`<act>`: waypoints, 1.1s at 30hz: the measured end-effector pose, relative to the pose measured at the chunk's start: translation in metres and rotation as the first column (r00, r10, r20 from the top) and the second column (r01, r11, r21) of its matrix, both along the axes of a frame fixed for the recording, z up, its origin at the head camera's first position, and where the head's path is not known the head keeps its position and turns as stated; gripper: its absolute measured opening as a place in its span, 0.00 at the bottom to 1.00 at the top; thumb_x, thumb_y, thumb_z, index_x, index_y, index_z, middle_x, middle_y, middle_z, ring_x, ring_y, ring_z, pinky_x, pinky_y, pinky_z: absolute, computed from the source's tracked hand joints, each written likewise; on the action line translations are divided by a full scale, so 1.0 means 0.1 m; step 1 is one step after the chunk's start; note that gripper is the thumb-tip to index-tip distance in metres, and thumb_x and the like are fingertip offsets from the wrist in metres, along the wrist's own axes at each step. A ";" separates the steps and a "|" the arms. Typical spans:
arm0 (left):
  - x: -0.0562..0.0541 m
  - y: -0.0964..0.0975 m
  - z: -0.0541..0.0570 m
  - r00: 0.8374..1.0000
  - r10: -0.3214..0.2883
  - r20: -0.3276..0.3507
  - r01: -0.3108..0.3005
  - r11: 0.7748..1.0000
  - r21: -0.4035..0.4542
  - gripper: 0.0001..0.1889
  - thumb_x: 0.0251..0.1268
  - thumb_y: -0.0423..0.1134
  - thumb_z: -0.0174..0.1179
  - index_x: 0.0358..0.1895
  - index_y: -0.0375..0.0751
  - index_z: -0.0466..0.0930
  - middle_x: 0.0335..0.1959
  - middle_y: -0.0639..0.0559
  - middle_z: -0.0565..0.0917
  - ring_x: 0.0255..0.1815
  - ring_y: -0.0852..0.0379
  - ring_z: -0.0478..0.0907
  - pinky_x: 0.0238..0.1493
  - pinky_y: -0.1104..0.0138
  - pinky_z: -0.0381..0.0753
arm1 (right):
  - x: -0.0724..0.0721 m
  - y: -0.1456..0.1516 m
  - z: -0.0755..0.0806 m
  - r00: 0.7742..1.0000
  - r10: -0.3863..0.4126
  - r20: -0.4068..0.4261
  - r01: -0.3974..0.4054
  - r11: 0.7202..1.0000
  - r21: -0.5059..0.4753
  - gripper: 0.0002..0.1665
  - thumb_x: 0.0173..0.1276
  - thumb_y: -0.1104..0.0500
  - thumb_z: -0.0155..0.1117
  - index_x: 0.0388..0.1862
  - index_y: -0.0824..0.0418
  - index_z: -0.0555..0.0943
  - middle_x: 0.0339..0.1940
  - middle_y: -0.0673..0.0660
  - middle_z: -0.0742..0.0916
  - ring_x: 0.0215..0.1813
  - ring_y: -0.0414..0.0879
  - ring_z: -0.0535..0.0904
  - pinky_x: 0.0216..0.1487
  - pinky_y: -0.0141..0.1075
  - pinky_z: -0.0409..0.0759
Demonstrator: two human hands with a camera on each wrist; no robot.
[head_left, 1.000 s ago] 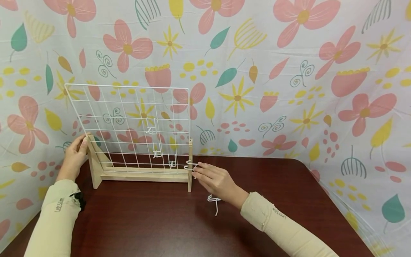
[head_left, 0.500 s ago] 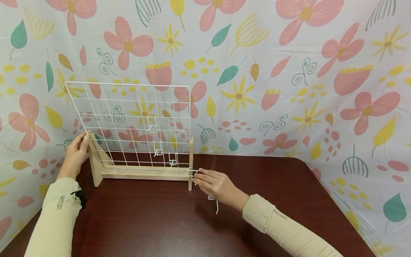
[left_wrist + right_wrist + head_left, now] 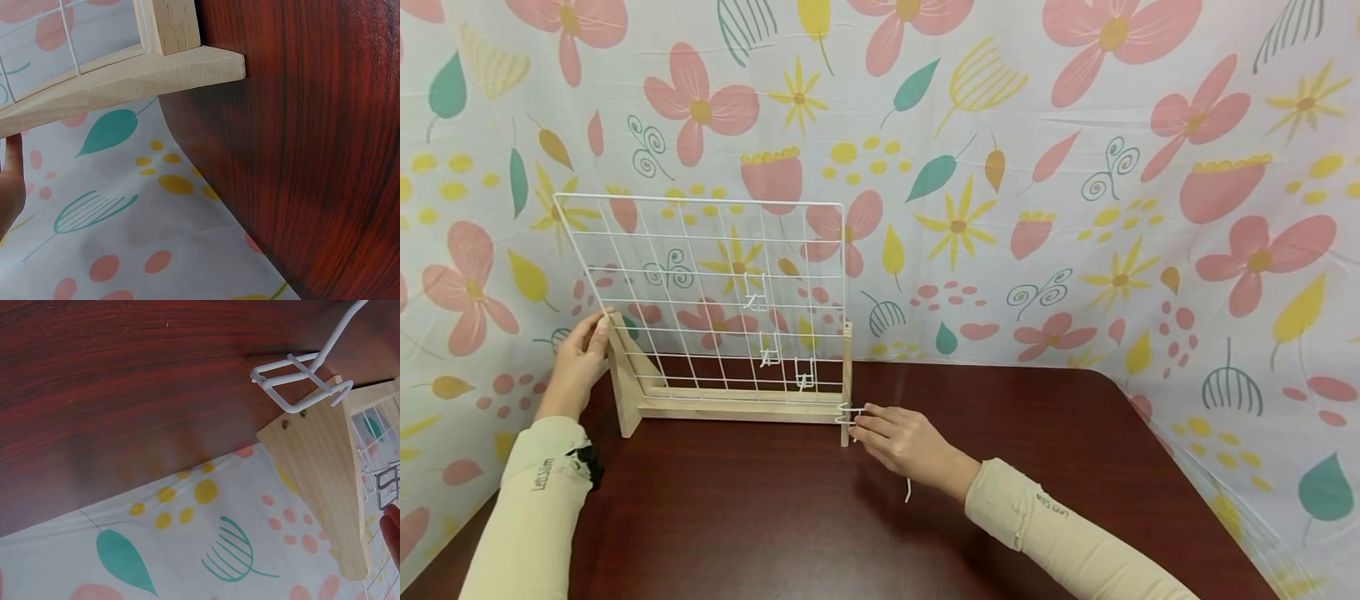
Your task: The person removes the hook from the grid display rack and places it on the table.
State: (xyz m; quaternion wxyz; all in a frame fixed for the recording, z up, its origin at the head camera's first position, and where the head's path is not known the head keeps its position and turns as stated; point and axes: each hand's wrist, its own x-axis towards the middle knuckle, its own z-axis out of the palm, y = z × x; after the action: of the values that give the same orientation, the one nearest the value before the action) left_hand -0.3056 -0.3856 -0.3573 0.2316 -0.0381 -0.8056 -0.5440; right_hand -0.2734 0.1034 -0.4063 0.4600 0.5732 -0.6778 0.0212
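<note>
Leftward, a white hook (image 3: 852, 408) juts from the right grip (image 3: 910, 440).

Both cream sleeves (image 3: 523, 525) are bearing small dark lettering (image 3: 541, 475), and a ragged black patch (image 3: 592, 467) is showing at the left cuff (image 3: 550, 433).

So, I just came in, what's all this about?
A person's left hand grips one side of a wooden stand that holds up a white wire grid panel. The right hand holds a white wire hook by the stand's other side, not yet on the grid. Three similar hooks already hang on the panel, and a spare hook lies on the table, mostly hidden by the right hand in the head view.
</note>
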 end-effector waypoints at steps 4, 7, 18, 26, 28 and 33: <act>0.01 0.01 0.01 1.000 -0.010 -0.009 0.010 1.000 0.007 0.27 0.76 0.50 0.40 0.74 0.47 0.58 0.65 0.61 0.68 0.57 0.71 0.65 0.52 0.83 0.68 | 0.01 -0.01 -0.01 1.000 -0.014 0.004 0.014 1.000 0.018 0.13 0.72 0.61 0.55 0.42 0.60 0.87 0.39 0.53 0.88 0.46 0.49 0.85 0.47 0.37 0.82; 0.01 0.01 0.01 1.000 -0.017 -0.013 0.017 1.000 0.026 0.27 0.76 0.50 0.41 0.74 0.46 0.59 0.64 0.61 0.68 0.57 0.71 0.66 0.52 0.83 0.68 | 0.03 -0.01 -0.02 1.000 -0.027 0.010 0.027 0.999 0.042 0.13 0.72 0.60 0.55 0.42 0.60 0.87 0.40 0.53 0.88 0.46 0.49 0.85 0.46 0.37 0.82; -0.01 -0.01 0.01 0.999 -0.024 0.034 0.023 0.999 0.038 0.27 0.77 0.49 0.40 0.75 0.48 0.57 0.72 0.52 0.62 0.62 0.69 0.63 0.59 0.80 0.66 | 0.08 -0.03 -0.10 0.996 -0.087 0.027 0.082 0.986 0.145 0.12 0.68 0.58 0.60 0.44 0.57 0.87 0.40 0.51 0.88 0.46 0.47 0.84 0.49 0.35 0.81; 0.00 0.00 0.02 0.998 -0.001 0.060 0.001 1.000 -0.002 0.27 0.77 0.50 0.38 0.76 0.50 0.56 0.73 0.49 0.60 0.63 0.68 0.63 0.58 0.79 0.67 | 0.09 -0.07 -0.16 0.993 -0.103 0.052 0.091 0.976 0.199 0.10 0.59 0.57 0.68 0.40 0.55 0.87 0.36 0.49 0.87 0.43 0.45 0.85 0.47 0.34 0.81; 0.00 0.00 0.02 0.998 0.001 0.069 -0.001 1.000 0.004 0.27 0.77 0.51 0.38 0.75 0.51 0.56 0.73 0.48 0.59 0.63 0.67 0.63 0.59 0.79 0.67 | 0.09 -0.07 -0.17 0.993 -0.101 0.058 0.087 0.973 0.212 0.09 0.58 0.57 0.69 0.39 0.55 0.87 0.35 0.48 0.87 0.42 0.44 0.84 0.46 0.33 0.81; -0.01 0.00 0.02 0.999 -0.002 0.043 0.002 1.000 0.017 0.26 0.77 0.50 0.39 0.75 0.51 0.59 0.71 0.52 0.64 0.60 0.69 0.65 0.55 0.81 0.67 | 0.09 -0.07 -0.19 0.990 -0.124 0.061 0.105 0.962 0.252 0.10 0.57 0.55 0.71 0.39 0.53 0.87 0.35 0.47 0.87 0.41 0.43 0.84 0.45 0.31 0.81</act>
State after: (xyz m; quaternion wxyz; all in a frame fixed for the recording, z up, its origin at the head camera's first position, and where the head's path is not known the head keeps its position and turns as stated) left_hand -0.3065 -0.3855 -0.3558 0.2138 -0.0251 -0.8057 -0.5517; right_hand -0.2647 0.0962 -0.4258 0.3592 0.5847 -0.7241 -0.0686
